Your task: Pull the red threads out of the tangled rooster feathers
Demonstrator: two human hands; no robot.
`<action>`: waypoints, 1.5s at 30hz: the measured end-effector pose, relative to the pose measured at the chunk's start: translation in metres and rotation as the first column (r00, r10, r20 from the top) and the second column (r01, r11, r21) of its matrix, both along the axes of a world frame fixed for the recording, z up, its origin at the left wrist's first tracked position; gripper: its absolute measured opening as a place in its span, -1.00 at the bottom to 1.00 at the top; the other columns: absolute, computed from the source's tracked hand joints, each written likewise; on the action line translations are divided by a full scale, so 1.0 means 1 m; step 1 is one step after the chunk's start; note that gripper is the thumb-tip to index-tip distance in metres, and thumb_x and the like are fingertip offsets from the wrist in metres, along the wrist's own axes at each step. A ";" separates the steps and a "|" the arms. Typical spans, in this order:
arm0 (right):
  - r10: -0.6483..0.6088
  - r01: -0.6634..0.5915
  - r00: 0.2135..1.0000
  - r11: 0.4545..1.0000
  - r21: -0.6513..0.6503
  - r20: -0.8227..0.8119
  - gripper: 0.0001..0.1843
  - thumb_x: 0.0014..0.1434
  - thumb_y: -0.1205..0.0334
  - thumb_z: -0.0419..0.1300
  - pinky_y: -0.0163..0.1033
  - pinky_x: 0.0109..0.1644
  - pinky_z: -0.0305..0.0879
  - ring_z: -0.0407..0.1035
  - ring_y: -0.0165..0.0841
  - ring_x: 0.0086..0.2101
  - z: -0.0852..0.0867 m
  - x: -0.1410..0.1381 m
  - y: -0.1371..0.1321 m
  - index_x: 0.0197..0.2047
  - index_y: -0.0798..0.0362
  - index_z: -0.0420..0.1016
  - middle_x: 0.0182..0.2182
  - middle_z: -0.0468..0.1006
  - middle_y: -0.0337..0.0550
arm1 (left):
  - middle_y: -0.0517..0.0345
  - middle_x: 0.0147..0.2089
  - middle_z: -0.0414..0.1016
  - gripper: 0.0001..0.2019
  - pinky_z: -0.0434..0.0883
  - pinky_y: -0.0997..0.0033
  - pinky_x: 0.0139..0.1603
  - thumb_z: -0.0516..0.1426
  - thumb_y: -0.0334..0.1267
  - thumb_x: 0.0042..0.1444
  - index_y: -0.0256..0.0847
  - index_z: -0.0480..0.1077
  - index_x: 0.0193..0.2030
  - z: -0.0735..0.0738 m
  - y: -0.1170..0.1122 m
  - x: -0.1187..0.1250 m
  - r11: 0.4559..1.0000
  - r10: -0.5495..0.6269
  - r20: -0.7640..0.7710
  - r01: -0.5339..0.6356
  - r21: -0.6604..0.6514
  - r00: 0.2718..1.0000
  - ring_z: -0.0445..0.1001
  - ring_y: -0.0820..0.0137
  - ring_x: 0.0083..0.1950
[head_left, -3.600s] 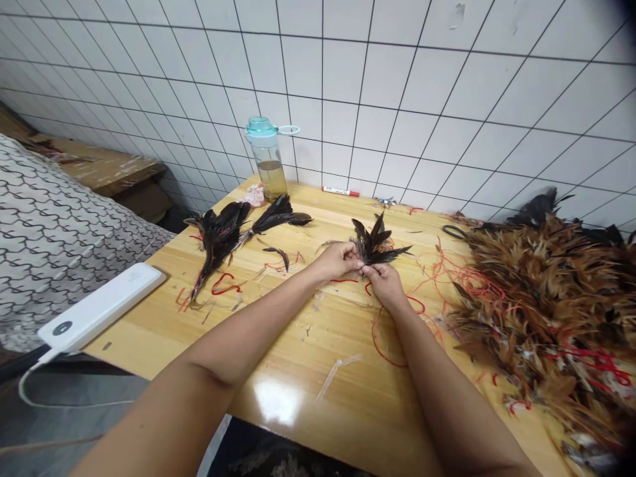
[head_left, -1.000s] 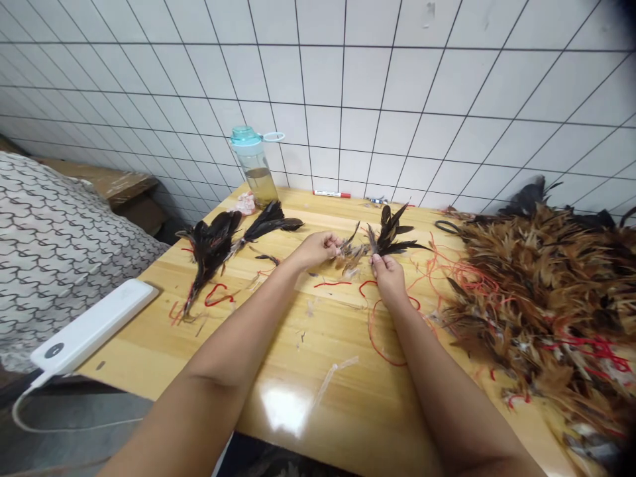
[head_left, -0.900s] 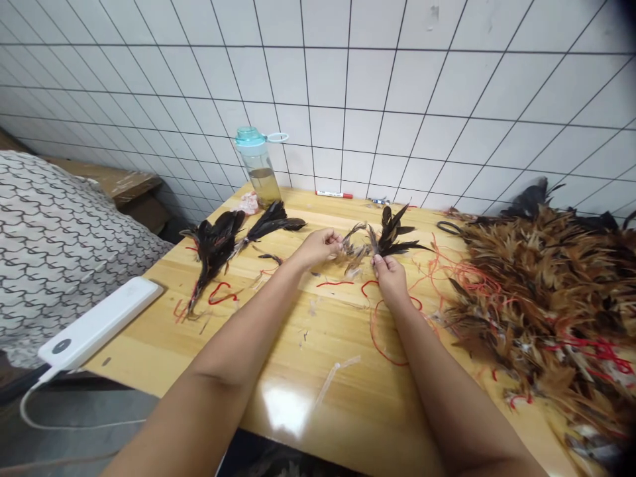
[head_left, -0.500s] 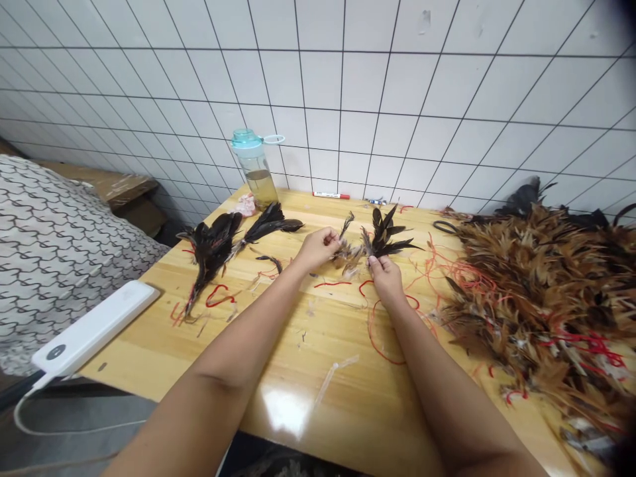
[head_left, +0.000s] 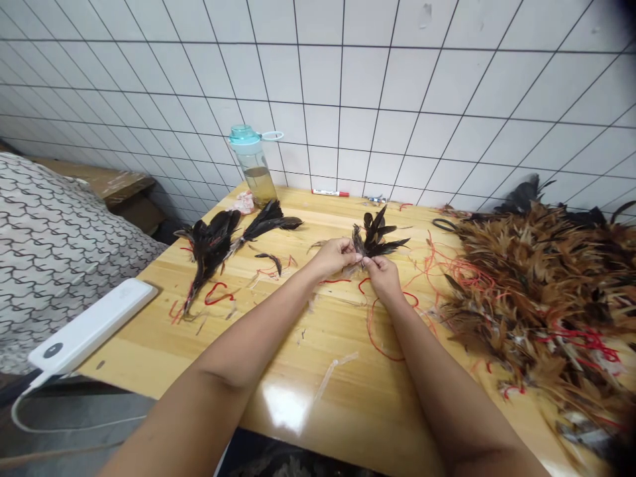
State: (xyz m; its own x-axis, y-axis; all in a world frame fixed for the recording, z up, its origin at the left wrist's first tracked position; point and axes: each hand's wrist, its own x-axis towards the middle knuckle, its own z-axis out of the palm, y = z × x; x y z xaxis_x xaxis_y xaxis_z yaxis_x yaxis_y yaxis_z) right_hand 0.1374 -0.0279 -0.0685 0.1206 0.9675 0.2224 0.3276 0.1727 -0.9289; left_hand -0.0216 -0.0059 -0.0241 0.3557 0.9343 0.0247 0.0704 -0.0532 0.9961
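A small bunch of black feathers (head_left: pixel 378 237) fans upward, its quill ends pinched between the thumb and fingers of my right hand (head_left: pixel 384 277). My left hand (head_left: pixel 336 258) meets it from the left, closed on a thin dark feather (head_left: pixel 356 238) that stands against the bunch's left side. Both sets of fingertips are close together at the quills and partly hide them. Under and beside my left hand lie loose brownish feathers, mostly covered. Red string (head_left: pixel 368 324) loops over the wooden table (head_left: pixel 278 318) near my right wrist.
A large heap of brown feathers (head_left: pixel 536 278) covers the right side, with tangled red string (head_left: pixel 467 271) beside it. Black feather bunches (head_left: pixel 211 248) lie at left, before a water bottle (head_left: pixel 258 175). A red marker (head_left: pixel 330 193) rests by the tiled wall; a white power bank (head_left: pixel 94 324) sits at the left edge.
My left hand has moved right, bringing its feather against the black bunch. My right hand still pinches the bunch, shifted slightly left.
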 end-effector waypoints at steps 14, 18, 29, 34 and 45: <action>0.180 -0.180 0.984 0.984 0.002 0.016 -0.72 0.04 0.04 0.17 -0.20 -0.19 0.25 0.34 -0.34 -0.38 0.004 0.002 0.000 -0.53 0.05 0.50 -0.51 0.47 -0.20 | 0.26 -0.55 0.40 -0.68 0.27 0.52 -0.44 0.34 -0.19 -0.15 -0.29 0.30 -0.41 0.002 -0.001 -0.003 0.996 -0.063 0.066 0.067 -0.066 0.996 0.33 0.56 -0.52; 0.275 -0.280 0.956 0.959 -0.039 -0.102 -0.64 0.05 -0.08 0.18 -0.25 -0.31 0.19 0.23 -0.39 -0.47 0.010 0.004 -0.004 -0.52 0.04 0.44 -0.60 0.35 -0.26 | 0.22 -0.56 0.42 -0.63 0.27 0.51 -0.43 0.37 -0.09 -0.18 -0.33 0.35 -0.45 -0.001 -0.004 -0.001 0.986 -0.097 0.145 0.116 -0.124 0.985 0.30 0.58 -0.54; 0.389 -0.435 0.886 0.885 -0.166 -0.251 -0.51 -0.05 -0.24 0.25 -0.28 -0.47 -0.09 0.01 -0.50 -0.61 0.026 0.008 -0.012 -0.52 0.08 0.45 -0.72 0.17 -0.37 | 0.13 -0.50 0.49 -0.59 0.33 0.48 -0.35 0.41 -0.06 -0.22 -0.35 0.39 -0.45 -0.004 -0.005 -0.003 0.939 -0.233 0.313 0.297 -0.174 0.921 0.44 0.51 -0.46; 0.410 -0.461 0.874 0.869 -0.181 -0.260 -0.55 -0.06 -0.19 0.28 -0.29 -0.47 -0.08 0.03 -0.50 -0.60 0.028 0.008 -0.013 -0.53 0.09 0.47 -0.69 0.22 -0.36 | 0.14 -0.48 0.50 -0.59 0.35 0.48 -0.34 0.43 -0.10 -0.23 -0.35 0.41 -0.39 -0.001 -0.008 -0.004 0.906 -0.283 0.352 0.369 -0.208 0.892 0.48 0.48 -0.42; 0.257 -0.353 0.864 0.923 -0.156 -0.433 -0.54 -0.19 -0.13 0.40 -0.33 -0.50 -0.02 0.03 -0.54 -0.58 0.025 0.009 -0.010 -0.33 0.06 0.57 -0.52 0.48 -0.27 | 0.22 -0.49 0.44 -0.66 0.36 0.56 -0.34 0.42 -0.23 -0.16 -0.36 0.40 -0.36 0.002 0.001 -0.004 0.950 0.021 0.569 0.162 -0.268 0.822 0.38 0.61 -0.48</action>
